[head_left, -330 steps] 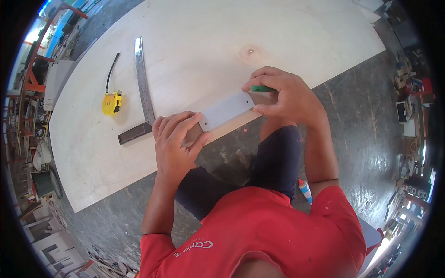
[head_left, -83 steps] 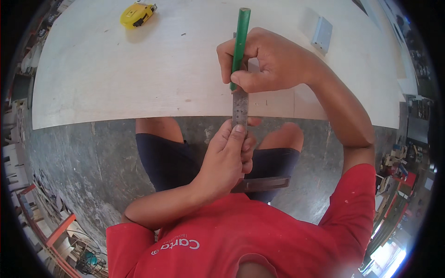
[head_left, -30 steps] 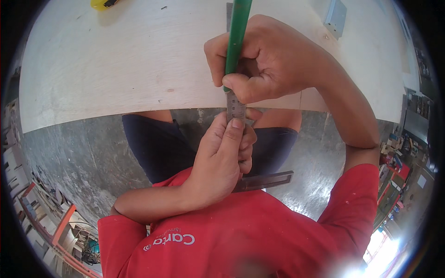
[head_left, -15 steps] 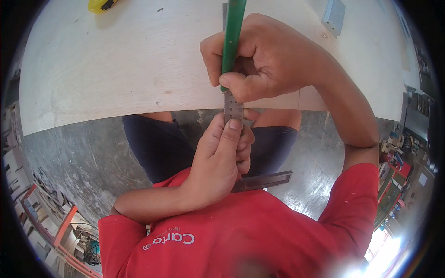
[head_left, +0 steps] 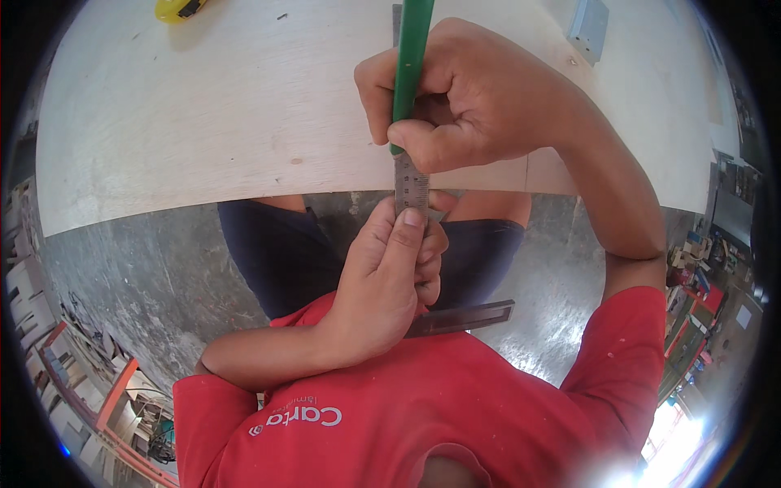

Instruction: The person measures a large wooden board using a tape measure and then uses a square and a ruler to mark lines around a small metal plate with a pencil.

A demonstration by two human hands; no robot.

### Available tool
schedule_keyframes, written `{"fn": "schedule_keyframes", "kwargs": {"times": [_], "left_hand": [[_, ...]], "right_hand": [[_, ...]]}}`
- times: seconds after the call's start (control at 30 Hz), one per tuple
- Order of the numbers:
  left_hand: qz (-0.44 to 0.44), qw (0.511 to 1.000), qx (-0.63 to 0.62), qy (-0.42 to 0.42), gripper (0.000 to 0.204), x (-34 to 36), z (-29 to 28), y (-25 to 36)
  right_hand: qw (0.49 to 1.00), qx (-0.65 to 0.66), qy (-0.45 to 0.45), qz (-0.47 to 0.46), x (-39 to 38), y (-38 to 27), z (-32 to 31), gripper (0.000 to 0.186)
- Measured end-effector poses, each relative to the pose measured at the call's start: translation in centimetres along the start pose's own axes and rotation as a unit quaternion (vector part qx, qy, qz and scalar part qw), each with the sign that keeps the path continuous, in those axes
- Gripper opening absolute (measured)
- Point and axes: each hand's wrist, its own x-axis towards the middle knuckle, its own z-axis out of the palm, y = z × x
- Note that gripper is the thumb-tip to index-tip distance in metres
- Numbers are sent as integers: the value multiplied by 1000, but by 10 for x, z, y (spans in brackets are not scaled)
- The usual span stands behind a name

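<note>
A green carpenter's pencil (head_left: pixel 413 61) is gripped in my right hand (head_left: pixel 480 102), its fingers and thumb closed round it. Its lower end rests at the metal ruler (head_left: pixel 412 180), which runs across the near edge of a pale wooden board (head_left: pixel 203 122). My left hand (head_left: pixel 386 281) pinches the ruler's near end between thumb and fingers, just off the board's edge. From behind this hand juts a dark slotted frame (head_left: pixel 468 318); whether it joins the ruler is hidden. Part of the ruler's far end shows beyond the pencil.
A yellow tape measure (head_left: pixel 177 10) lies at the board's far left. On the far right sits a grey metal block (head_left: pixel 587 31). My legs in dark shorts (head_left: pixel 272 252) are under the board's near edge, above a grey concrete floor (head_left: pixel 146 285).
My right hand and the pencil's tip have slid very slightly away from me along the ruler. The left hand keeps its hold in nearly the same place.
</note>
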Motion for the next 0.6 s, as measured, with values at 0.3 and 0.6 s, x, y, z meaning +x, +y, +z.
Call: {"fn": "schedule_keyframes", "kwargs": {"times": [0.3, 0.6], "left_hand": [[-5, 1000, 3, 3, 33, -1, 1, 1], [-8, 1000, -4, 4, 32, -1, 1, 1]], "right_hand": [[1000, 4, 0, -2, -1, -1, 1, 11], [1000, -3, -7, 13, -1, -4, 1, 9]]}}
